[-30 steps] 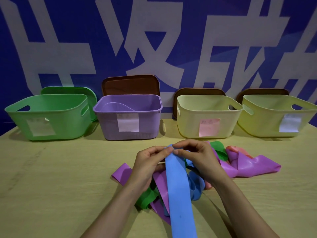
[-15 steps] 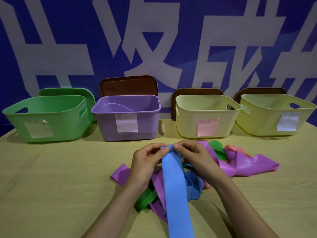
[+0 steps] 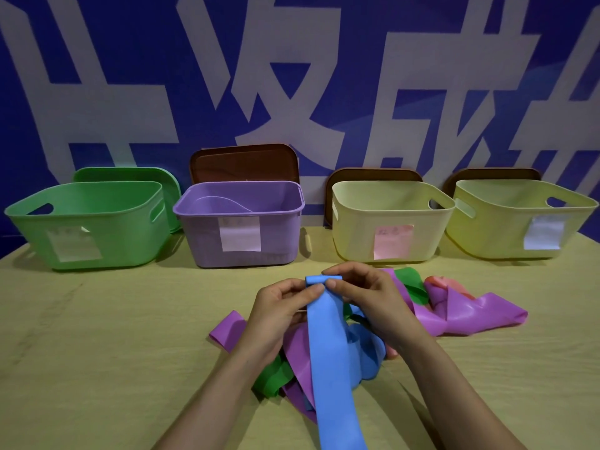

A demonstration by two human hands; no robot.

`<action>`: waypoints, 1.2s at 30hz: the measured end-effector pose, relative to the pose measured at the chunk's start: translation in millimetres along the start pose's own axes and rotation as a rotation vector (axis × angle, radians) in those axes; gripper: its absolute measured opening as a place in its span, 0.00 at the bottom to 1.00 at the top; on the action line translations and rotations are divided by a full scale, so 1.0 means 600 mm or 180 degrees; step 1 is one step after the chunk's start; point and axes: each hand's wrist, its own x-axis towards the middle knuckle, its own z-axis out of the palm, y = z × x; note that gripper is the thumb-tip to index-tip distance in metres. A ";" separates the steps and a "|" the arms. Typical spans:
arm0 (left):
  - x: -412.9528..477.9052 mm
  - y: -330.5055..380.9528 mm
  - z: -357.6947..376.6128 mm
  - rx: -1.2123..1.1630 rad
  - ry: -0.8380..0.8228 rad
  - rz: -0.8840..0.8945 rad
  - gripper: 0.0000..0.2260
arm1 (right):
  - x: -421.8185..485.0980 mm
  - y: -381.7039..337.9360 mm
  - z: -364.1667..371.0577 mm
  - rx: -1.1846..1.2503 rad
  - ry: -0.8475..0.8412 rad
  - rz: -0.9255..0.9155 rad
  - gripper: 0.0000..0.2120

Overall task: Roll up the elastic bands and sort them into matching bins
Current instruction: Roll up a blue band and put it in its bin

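Note:
A long blue elastic band (image 3: 331, 362) runs from the bottom edge up to my hands, its far end curled into a small roll. My left hand (image 3: 279, 311) and my right hand (image 3: 367, 295) both pinch that rolled end above a tangled pile. The pile holds purple bands (image 3: 467, 315), green bands (image 3: 410, 284) and a pink band (image 3: 444, 282), partly hidden under my hands. Along the back stand a green bin (image 3: 107, 219), a purple bin (image 3: 201, 207), a pale yellow bin (image 3: 363, 203) with a pink label, and a yellow-green bin (image 3: 493, 216).
Lids lean against the blue wall behind the bins: a green lid (image 3: 130, 174) and three brown lids (image 3: 243, 162). Each bin carries a paper label on its front. The wooden table (image 3: 107, 336) stretches bare to the left of the pile.
The far end of the blue band has been turned over into a small roll between my fingers. Both hands stay at about the same spot.

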 end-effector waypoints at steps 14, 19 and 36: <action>0.000 0.003 0.001 0.0094 0.0174 0.0329 0.04 | 0.001 -0.006 -0.007 -0.0156 -0.0226 -0.0212 0.22; -0.003 0.005 -0.001 0.0235 0.0107 0.0448 0.07 | 0.003 -0.002 -0.005 -0.0421 -0.0095 -0.0032 0.07; 0.000 0.006 0.001 -0.0199 0.0026 -0.0012 0.13 | 0.003 -0.001 -0.007 -0.0117 0.0005 -0.0303 0.07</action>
